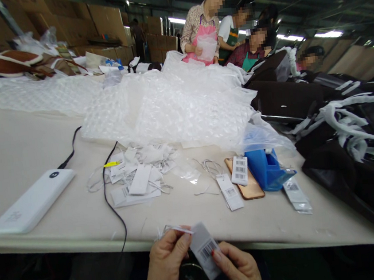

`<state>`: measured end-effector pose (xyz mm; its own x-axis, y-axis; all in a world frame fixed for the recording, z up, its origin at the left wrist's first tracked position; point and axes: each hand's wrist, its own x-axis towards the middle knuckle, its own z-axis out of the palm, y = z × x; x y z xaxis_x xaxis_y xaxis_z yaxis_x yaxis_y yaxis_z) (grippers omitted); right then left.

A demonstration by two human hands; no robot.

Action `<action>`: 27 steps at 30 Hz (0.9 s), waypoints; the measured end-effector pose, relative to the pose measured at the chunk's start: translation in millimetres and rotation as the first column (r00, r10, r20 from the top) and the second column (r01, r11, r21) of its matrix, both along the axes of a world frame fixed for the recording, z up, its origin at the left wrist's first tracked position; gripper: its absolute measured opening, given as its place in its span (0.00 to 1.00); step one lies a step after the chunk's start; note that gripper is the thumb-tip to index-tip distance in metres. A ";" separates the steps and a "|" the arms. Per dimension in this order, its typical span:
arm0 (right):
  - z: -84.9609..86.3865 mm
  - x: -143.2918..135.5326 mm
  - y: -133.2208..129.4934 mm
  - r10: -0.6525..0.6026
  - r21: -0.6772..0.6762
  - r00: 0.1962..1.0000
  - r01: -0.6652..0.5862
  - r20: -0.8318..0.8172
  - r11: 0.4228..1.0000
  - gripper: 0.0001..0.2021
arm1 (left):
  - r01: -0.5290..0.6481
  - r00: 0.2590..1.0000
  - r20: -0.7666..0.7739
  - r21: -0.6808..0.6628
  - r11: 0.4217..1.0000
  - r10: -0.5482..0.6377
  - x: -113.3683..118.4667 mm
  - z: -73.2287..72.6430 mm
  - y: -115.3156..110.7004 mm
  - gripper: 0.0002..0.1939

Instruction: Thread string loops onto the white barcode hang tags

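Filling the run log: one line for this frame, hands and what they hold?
left hand: pinches tag string | right hand: holds barcode tag | near: loose tags, phone, power bank

A long pale worktable (17, 144) filled the hall. Beyond its far left end, stacked cardboard cartons (94, 20) rose toward the dark roof, where fluorescent strip lights (328, 34) glowed (some blurred). Past the table's far edge, several people (203, 27) stood working.
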<state>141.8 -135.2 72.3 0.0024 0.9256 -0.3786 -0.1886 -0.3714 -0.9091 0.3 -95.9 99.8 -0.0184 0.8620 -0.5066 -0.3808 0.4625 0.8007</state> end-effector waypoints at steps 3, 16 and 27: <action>-0.9 -0.9 -1.1 0.004 -0.027 1.000 -0.004 -0.002 1.000 0.17 | 0.019 0.988 -0.153 0.023 1.000 -0.015 -2.8 -6.9 -0.2 0.07; 3.4 -0.6 5.7 0.058 -0.069 0.998 -0.055 0.031 0.996 0.18 | 0.187 0.968 -0.166 -0.012 0.982 -0.187 5.7 0.5 -5.0 0.10; 8.0 -5.2 5.9 0.007 -0.112 0.999 -0.003 0.038 0.994 0.19 | 0.195 0.981 -0.019 -0.004 0.981 -0.195 1.0 2.9 1.4 0.07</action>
<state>136.6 -129.2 80.3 0.0141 0.8773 -0.4797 -0.1528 -0.4722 -0.8682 1.3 -94.5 102.6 0.1401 0.8488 -0.5098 -0.2677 0.5282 0.8058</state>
